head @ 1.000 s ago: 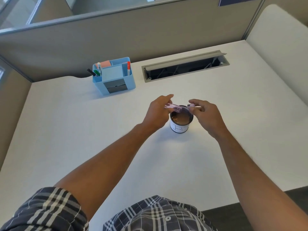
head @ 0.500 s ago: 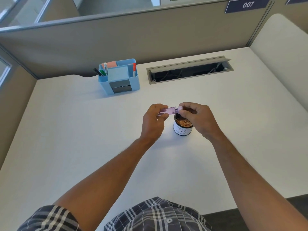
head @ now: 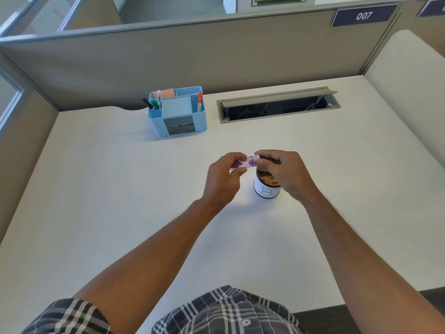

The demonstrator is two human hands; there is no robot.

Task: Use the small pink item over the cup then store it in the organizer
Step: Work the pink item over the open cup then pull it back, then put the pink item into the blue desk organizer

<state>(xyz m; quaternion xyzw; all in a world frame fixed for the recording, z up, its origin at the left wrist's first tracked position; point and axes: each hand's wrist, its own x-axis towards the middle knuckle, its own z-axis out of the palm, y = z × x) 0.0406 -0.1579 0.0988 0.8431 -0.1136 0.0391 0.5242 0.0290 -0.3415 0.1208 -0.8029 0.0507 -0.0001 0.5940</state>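
Note:
A small pink item (head: 245,162), flat and oblong, is held between both hands just above and left of the cup. My left hand (head: 224,179) pinches its left end and my right hand (head: 281,172) pinches its right end. The cup (head: 266,190) is a small white one with a dark rim, a hand-drawn letter on its side and brown shavings inside; my right hand covers part of its rim. The light blue organizer (head: 178,113) stands at the back of the desk, holding markers, a pen and sticky notes.
A white desk (head: 120,201) is bounded by beige partition walls at the back and left. An open grey cable slot (head: 277,104) lies right of the organizer. A white padded panel (head: 409,68) rises at the right.
The pink item has shifted from right over the cup towards its left edge, both hands still on it. The camera has tilted up, so everything sits lower in view.

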